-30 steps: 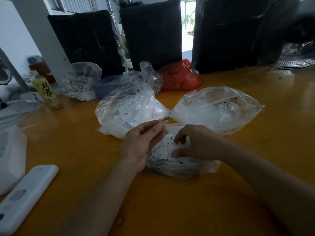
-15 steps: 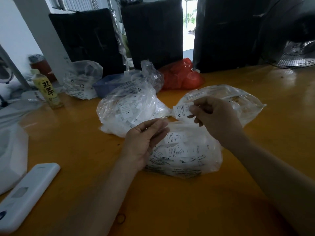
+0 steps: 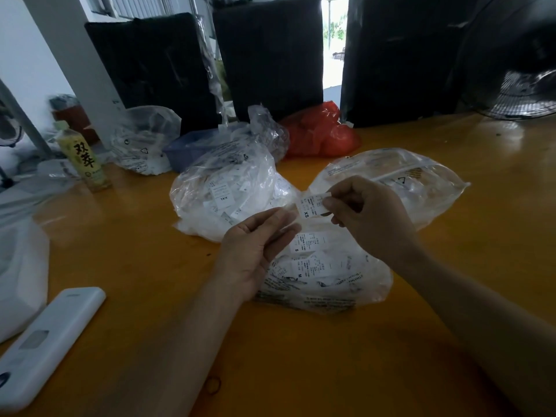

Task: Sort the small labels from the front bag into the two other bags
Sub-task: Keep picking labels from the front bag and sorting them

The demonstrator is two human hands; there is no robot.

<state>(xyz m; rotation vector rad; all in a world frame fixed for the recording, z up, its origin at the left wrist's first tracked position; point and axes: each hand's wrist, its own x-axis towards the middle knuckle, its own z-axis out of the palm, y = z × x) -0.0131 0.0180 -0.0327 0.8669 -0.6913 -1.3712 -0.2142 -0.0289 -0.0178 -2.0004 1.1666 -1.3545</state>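
A clear front bag (image 3: 337, 275) full of white size labels lies on the orange table before me. My right hand (image 3: 370, 215) pinches a small label marked XS (image 3: 311, 205) in the air above that bag. My left hand (image 3: 255, 248) rests at the front bag's left edge with its fingers nearly straight, its fingertips just below the label. Behind stand two other clear bags: the left bag (image 3: 228, 194), stuffed with labels, one reading XXL, and the right bag (image 3: 421, 182), flatter and less full.
A white remote (image 3: 45, 341) lies at the near left beside a white plastic bag (image 3: 21, 272). A yellow drink bottle (image 3: 84, 159), another clear bag (image 3: 144, 139), a blue tub (image 3: 192, 145) and a red bag (image 3: 322, 133) stand further back. A fan (image 3: 526, 94) is at far right.
My right hand has come up out of the front bag with one label and now holds it slightly higher and nearer my left fingertips. The left hand has barely moved.
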